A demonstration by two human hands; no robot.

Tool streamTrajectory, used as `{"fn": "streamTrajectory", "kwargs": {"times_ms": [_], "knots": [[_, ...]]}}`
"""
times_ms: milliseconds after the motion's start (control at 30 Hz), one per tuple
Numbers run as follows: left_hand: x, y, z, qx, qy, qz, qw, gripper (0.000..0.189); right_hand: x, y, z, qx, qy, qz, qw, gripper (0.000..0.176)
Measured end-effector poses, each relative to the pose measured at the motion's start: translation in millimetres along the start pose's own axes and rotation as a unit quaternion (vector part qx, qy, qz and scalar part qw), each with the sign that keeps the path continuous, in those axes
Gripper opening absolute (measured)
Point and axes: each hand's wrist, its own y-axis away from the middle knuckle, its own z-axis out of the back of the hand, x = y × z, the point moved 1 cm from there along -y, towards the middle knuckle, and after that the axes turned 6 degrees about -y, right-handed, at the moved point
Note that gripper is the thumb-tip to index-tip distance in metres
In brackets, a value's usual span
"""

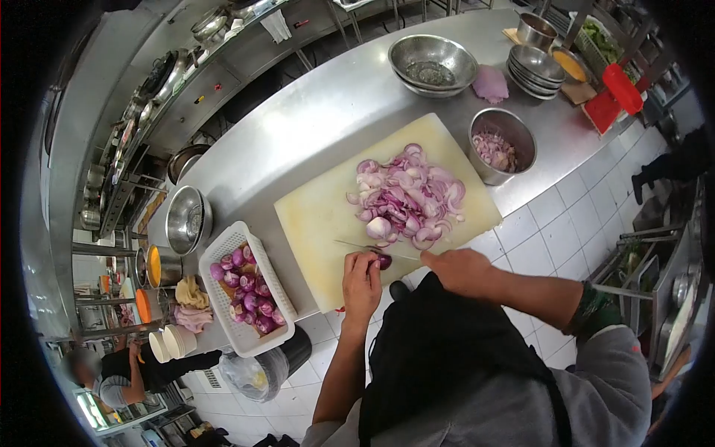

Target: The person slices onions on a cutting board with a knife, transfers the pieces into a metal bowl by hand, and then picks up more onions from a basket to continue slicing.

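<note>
A cream cutting board (320, 205) lies on the steel table, its near edge in front of my apron. My left hand (362, 283) presses a red onion (383, 261) against the board near that edge, fingers curled over it. In my right hand (456, 270) is the handle of a knife (370, 246), its blade pointing left across the board beside the onion. Just beyond the blade spreads a heap of sliced red onions (410, 194), with a larger pale piece (378, 227) at its near side.
Left of the board, a white plastic basket (211, 298) holds several whole red onions. A steel pot (514, 175) with chopped onion stands at the right. Steel bowls (454, 56) and a pink cloth (490, 83) sit farther back. Another person (112, 376) stands at the far left.
</note>
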Motion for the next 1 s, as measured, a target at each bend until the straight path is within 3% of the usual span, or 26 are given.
{"fn": "streamTrajectory", "kwargs": {"times_ms": [100,200,300,400,500,600,833,900,1000], "knots": [[1,0,-1,-0.007,0.006,-0.003,1.000,0.009,17,26,21,0.021,0.006,-0.017,1.000,0.035],[2,2,-1,-0.013,0.007,-0.012,1.000,0.009,-7,13,-12,0.006,0.007,-0.015,1.000,0.034],[1,1,-2,-0.023,0.009,-0.017,1.000,0.008,-5,6,-6,-0.037,-0.001,0.040,0.999,0.034],[2,3,-5,-0.027,0.002,-0.014,1.000,0.008,14,26,17,0.030,0.008,-0.009,0.999,0.034],[4,5,-5,-0.033,-0.003,-0.014,0.999,0.008,1,17,-5,0.037,0.002,-0.021,0.999,0.043],[2,3,-5,-0.040,-0.002,-0.018,0.999,0.009,-6,-1,-14,-0.028,-0.006,0.042,0.999,0.044],[0,4,-5,-0.042,0.027,-0.009,0.999,0.007,2,23,-7,0.030,-0.024,-0.011,0.999,0.037],[2,2,-6,-0.037,0.004,-0.020,0.999,0.008,-13,5,-24,-0.006,-0.055,-0.001,0.998,0.036],[2,-7,2,-0.008,-0.048,-0.094,0.994,0.010,-33,-22,-13,0.044,-0.097,0.034,0.994,0.032]]}}
